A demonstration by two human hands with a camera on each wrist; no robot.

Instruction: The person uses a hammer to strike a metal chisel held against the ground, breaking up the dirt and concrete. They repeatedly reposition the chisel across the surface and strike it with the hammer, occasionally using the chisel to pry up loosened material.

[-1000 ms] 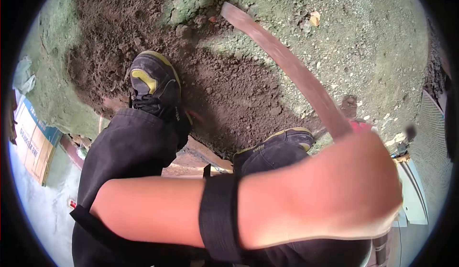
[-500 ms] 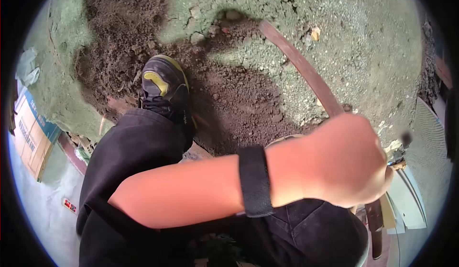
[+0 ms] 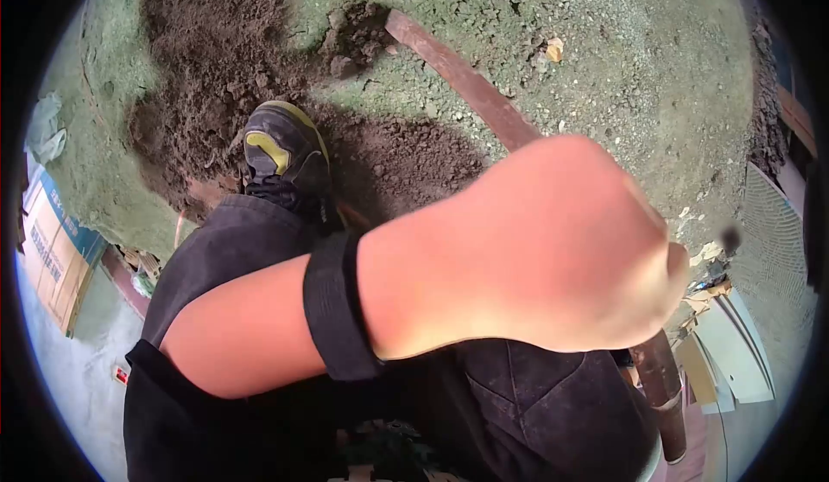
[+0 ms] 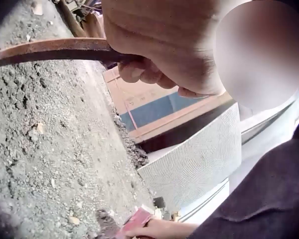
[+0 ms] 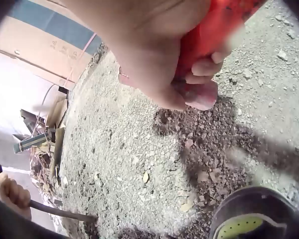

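Observation:
My left hand (image 3: 535,249), a black strap at its wrist, grips a rusty curved bar (image 3: 466,85). The bar's upper end touches loose dark soil (image 3: 354,41) on the greenish ground, and its other end sticks out below the hand. In the left wrist view the fingers of the left hand (image 4: 164,40) are curled round the bar (image 4: 65,47). My right hand (image 5: 139,50) holds a red object (image 5: 214,30) low over reddish-brown crumbs of soil. The left hand hides the right one in the head view.
A dark shoe with a yellow patch (image 3: 276,149) stands on the soil. Flattened cardboard (image 3: 56,244) lies at the left, pale panels (image 3: 725,352) at the lower right and a ridged grey sheet (image 3: 777,231) at the right. A yellowish leaf (image 3: 554,49) lies on the ground.
The bar's tip has moved right and down, then back up and left to the soil. My left hand has shifted left and now covers more of the lower soil patch.

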